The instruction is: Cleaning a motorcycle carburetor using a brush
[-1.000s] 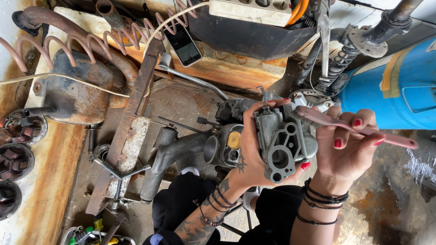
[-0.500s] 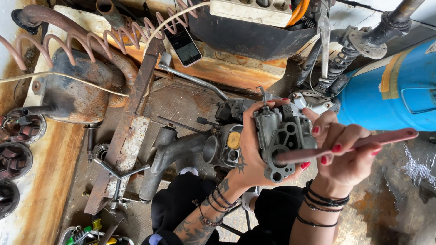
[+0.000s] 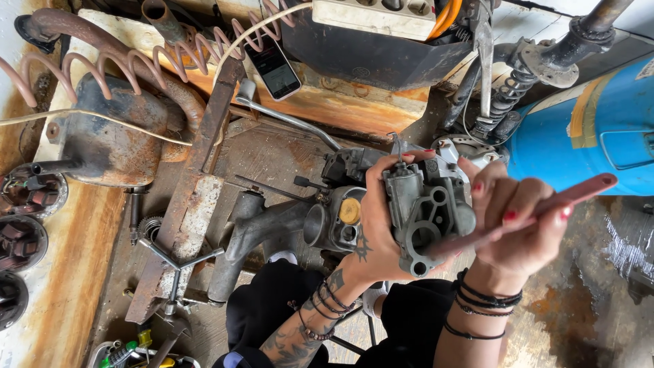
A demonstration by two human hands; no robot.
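While the left hand (image 3: 378,232) wraps the grey cast-metal carburettor body (image 3: 426,215) from behind, fingers closed round its left side and thumb hidden, the part hangs in mid-air above the lap and the rusty workbench (image 3: 286,153), resting on nothing. Right hand (image 3: 521,228) is clenched on a slim reddish-pink tool handle (image 3: 579,194), with the working end running down-left across the carburettor's ported face; I can't tell whether the tip sits in a port or only lies on the casting. Risks as I see them: the tool is held far back on the handle, so any side load could skate the tip over the gasket face and score it, or gouge the round bore. The one-handed hold is on an oily-looking casting, so a push from the tool may twist it out of the palm, and a drop would land on the dark steel manifold pipe (image 3: 262,235) or the second grey carburettor with a yellow cap (image 3: 337,221) just beside it. Thin linkage bits on top, near the left fingertips, look easy to bend. A black smartphone (image 3: 272,65) lies well apart on the bench edge, and the blue metal tank (image 3: 586,133) is close behind the right hand, so a slip outward could knock knuckles into it.
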